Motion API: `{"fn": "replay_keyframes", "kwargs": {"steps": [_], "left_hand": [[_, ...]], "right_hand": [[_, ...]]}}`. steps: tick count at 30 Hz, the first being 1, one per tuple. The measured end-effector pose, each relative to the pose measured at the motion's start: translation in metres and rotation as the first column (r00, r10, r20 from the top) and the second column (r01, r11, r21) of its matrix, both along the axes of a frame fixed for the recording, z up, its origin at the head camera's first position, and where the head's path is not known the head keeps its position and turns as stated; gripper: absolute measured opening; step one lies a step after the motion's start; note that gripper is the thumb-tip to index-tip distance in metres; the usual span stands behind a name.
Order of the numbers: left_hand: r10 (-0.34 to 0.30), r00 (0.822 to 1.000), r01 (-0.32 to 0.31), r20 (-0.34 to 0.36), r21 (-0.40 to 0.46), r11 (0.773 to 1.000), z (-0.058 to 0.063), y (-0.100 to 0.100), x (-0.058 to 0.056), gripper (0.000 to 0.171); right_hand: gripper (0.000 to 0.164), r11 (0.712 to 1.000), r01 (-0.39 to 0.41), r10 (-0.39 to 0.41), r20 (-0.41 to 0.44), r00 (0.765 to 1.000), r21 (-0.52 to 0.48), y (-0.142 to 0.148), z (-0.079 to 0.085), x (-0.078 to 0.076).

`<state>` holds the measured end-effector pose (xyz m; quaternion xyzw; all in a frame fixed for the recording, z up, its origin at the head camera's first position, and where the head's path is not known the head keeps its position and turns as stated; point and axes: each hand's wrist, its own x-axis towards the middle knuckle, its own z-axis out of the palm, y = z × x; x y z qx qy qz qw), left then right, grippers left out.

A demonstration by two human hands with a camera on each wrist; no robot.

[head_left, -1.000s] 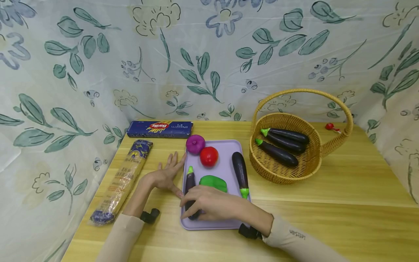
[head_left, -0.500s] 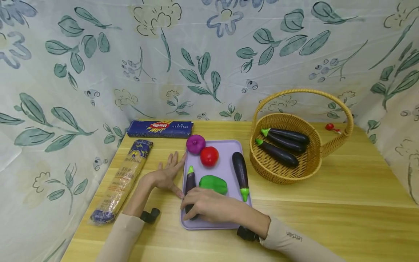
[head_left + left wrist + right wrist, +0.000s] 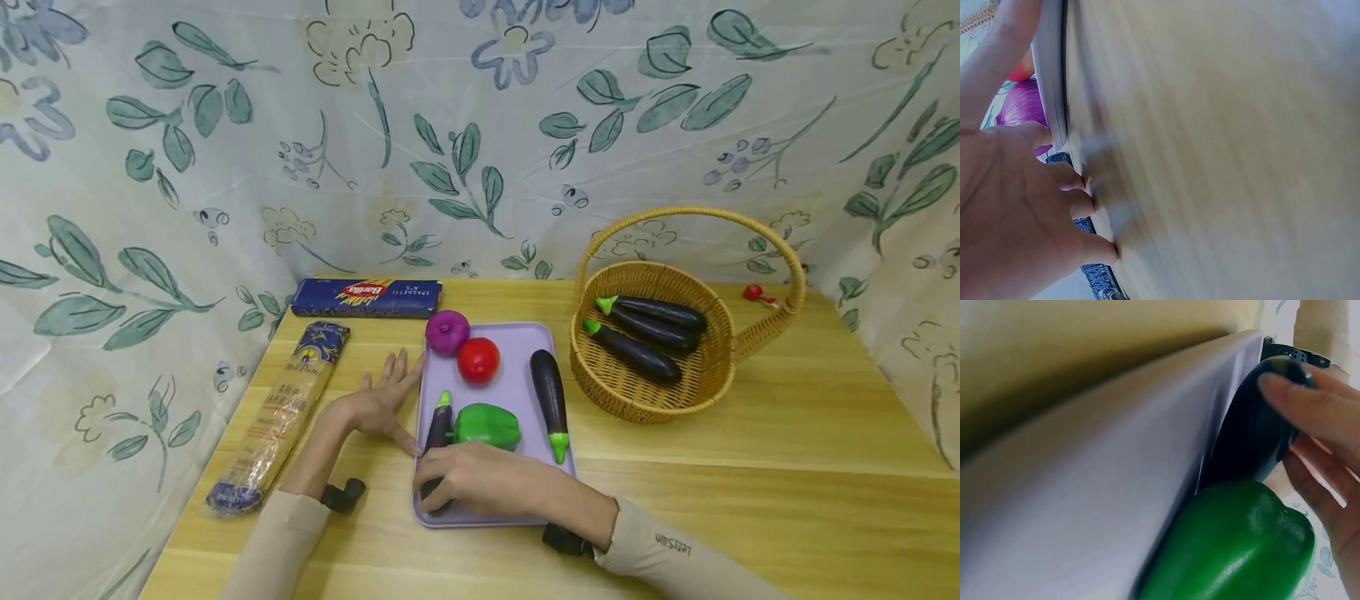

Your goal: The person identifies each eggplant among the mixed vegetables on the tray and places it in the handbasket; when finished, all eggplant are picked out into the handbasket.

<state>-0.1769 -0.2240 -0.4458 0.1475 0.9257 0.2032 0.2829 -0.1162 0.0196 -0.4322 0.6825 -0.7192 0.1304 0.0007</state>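
Gripping a long, glossy, dark-purple eggplant with a light-green stem point(image 3: 438, 427), my right hand point(image 3: 474, 477) curls its thumb and fingers round the rounded end nearest me. That eggplant lies at nine to eight o'clock on the shallow, rectangular, lilac tray point(image 3: 519, 350), stem toward twelve; whether it is lifted off the surface I cannot tell. Just beside it, near the tray's centre, sits a smooth green bell pepper point(image 3: 487, 426).

My left hand point(image 3: 380, 408) spreads its fingers on the pale wooden counter point(image 3: 825, 467) at nine o'clock, thumb and one fingertip at the tray's edge, holding nothing.

At eleven o'clock on the tray is a round, purple onion point(image 3: 447, 332), and at twelve a round, red tomato point(image 3: 478, 360) just beside it. At three lies a second dark-purple eggplant point(image 3: 549, 400), stem toward six.

Off the tray, a round, woven, tan basket with a tall handle point(image 3: 591, 371) stands at two o'clock, bearing three dark-purple eggplants point(image 3: 636, 352). A blue cardboard spaghetti box point(image 3: 366, 298) lies at ten to eleven, a clear plastic bag of pasta point(image 3: 281, 412) at nine.
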Motion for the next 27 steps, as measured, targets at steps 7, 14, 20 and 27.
{"fn": "replay_keyframes", "kwargs": {"steps": [7, 14, 20, 27], "left_hand": [[0.008, 1.000, -0.008, 0.011, -0.001, 1.000, 0.001, 0.000, 0.001, 0.150], [0.012, 1.000, -0.012, 0.014, -0.002, 1.000, 0.003, 0.000, 0.000, 0.149], [0.008, 1.000, -0.008, 0.011, -0.011, 1.000, 0.001, 0.000, 0.000, 0.150], [0.002, 1.000, -0.002, 0.017, 0.001, 1.000, 0.002, 0.000, 0.001, 0.150]], "right_hand": [[0.021, 0.989, -0.070, 0.074, 0.020, 0.997, -0.128, 0.003, 0.003, 0.004], [0.024, 0.970, -0.113, 0.116, 0.003, 0.993, -0.217, 0.011, 0.021, 0.011], [0.028, 0.950, -0.148, 0.174, 0.075, 0.982, -0.274, 0.020, 0.038, 0.017], [0.031, 0.903, -0.158, 0.239, 0.163, 0.957, -0.399, 0.035, 0.058, 0.018]]}}
